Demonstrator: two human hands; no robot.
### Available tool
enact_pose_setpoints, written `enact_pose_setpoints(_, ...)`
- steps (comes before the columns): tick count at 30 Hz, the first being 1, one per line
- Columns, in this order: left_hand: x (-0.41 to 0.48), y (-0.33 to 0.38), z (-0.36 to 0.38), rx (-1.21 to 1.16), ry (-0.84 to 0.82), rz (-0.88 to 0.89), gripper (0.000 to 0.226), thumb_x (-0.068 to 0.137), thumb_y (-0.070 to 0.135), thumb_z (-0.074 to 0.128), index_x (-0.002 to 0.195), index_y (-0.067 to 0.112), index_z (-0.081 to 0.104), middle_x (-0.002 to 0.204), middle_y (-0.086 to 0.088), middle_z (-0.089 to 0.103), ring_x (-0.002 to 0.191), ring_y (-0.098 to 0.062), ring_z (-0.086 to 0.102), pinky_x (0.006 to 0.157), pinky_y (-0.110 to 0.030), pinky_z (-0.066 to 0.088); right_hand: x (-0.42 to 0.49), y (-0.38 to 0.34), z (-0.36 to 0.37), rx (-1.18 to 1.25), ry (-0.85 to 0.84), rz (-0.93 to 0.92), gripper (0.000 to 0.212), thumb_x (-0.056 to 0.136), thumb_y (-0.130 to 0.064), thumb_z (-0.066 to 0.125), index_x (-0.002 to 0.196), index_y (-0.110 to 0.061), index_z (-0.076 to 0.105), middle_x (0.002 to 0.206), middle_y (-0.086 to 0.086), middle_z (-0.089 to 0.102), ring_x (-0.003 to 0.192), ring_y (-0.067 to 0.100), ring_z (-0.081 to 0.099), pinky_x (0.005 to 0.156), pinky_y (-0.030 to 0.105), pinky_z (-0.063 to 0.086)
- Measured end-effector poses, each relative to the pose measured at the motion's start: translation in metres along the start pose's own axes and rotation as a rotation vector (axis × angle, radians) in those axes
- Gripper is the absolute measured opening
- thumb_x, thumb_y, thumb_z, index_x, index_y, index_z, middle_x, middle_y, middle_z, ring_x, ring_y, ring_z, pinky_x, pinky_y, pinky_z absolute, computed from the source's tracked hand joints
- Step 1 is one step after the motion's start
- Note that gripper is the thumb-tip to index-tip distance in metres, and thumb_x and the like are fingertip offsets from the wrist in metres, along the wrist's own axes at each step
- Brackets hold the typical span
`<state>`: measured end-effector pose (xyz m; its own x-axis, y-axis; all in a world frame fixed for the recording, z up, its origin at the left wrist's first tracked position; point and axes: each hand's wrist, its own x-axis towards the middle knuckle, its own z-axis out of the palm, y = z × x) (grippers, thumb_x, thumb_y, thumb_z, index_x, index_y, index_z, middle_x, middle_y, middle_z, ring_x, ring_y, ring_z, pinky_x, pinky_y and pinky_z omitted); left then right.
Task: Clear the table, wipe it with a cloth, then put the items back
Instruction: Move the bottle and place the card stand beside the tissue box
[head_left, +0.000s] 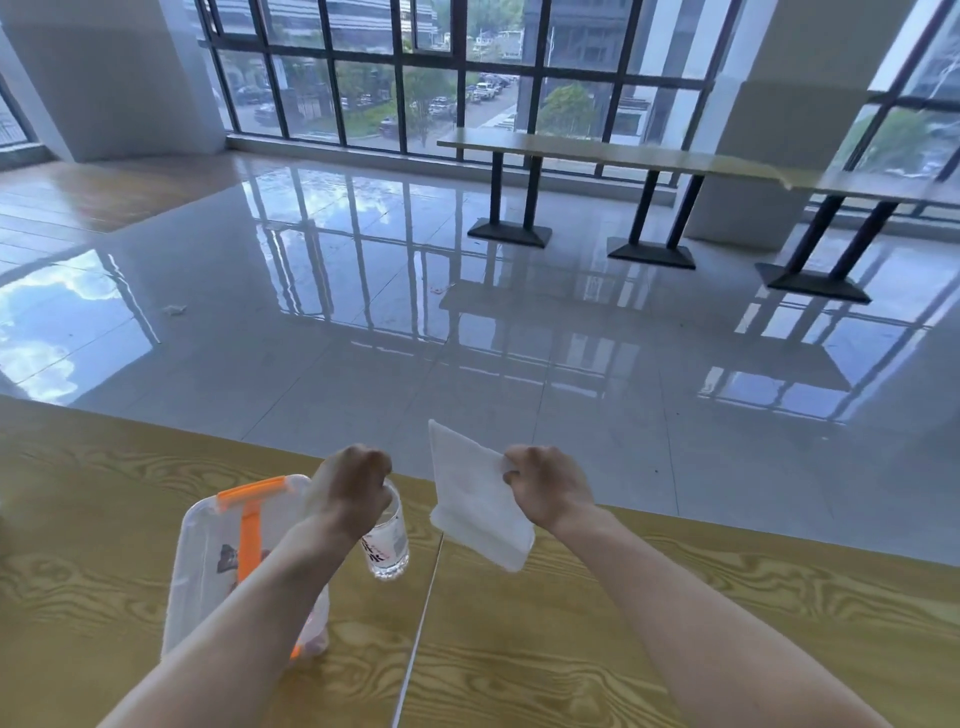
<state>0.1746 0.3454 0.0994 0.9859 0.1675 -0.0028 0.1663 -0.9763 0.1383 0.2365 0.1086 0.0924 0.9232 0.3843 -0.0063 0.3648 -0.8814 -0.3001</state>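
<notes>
Clearly your left hand (353, 486) clutched the bottle (390, 543) by its top while your right hand (545, 483) pinched the cloth (475, 506), so a slack grip could have dropped it.

Both your bare forearms reach forward, hands level and apart. Your left hand (353, 486) curls over the top of a bottle (388, 543); your right hand (545, 488) pinches a cloth (472, 512).

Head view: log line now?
left hand grips clear plastic bottle | right hand pinches white cloth | clear orange-handled box on wooden table
</notes>
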Motion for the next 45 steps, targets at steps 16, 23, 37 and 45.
enact_pose_setpoints(16, -0.033, 0.134, -0.007, -0.103, 0.035, 0.339, 0.016, 0.066, 0.012, 0.067, 0.081, 0.007, 0.071, 0.070, -0.010, 0.068, 0.075, -0.036, 0.067, 0.062, -0.038, 0.055, -0.143, 0.096, -0.063, -0.020, 0.207, 0.290, 0.008, 0.084, -0.011, 0.051, 0.077, -0.012, 0.050, 0.085, 0.017, 0.068, 0.083, 0.041, 0.062, 0.059, 0.036, 0.039)
enact_pose_setpoints(23, -0.067, 0.217, -0.009, -0.146, 0.027, 0.446, 0.017, 0.071, 0.011, 0.069, 0.087, 0.008, 0.074, 0.083, -0.014, 0.073, 0.081, -0.034, 0.069, 0.067, -0.039, 0.057, -0.216, 0.156, -0.083, 0.035, 0.275, 0.430, 0.006, 0.084, -0.014, 0.053, 0.079, -0.012, 0.053, 0.091, 0.021, 0.068, 0.089, 0.043, 0.062, 0.062, 0.039, 0.045)
enact_pose_setpoints(37, -0.148, 0.400, 0.015, -0.159, 0.015, 0.573, 0.023, 0.063, 0.013, 0.068, 0.085, 0.006, 0.070, 0.074, -0.014, 0.070, 0.075, -0.038, 0.065, 0.065, -0.039, 0.056, -0.394, 0.301, -0.120, 0.021, 0.356, 0.618, 0.014, 0.085, -0.011, 0.047, 0.071, -0.010, 0.044, 0.065, 0.006, 0.056, 0.063, 0.031, 0.051, 0.050, 0.037, 0.031)
enact_pose_setpoints(45, -0.190, 0.484, 0.027, -0.220, -0.028, 0.618, 0.020, 0.063, 0.010, 0.067, 0.082, 0.010, 0.074, 0.077, -0.012, 0.072, 0.077, -0.032, 0.068, 0.062, -0.032, 0.053, -0.464, 0.360, -0.138, -0.052, 0.402, 0.704, 0.018, 0.086, -0.009, 0.047, 0.069, -0.011, 0.044, 0.063, 0.006, 0.056, 0.061, 0.030, 0.056, 0.049, 0.034, 0.029)
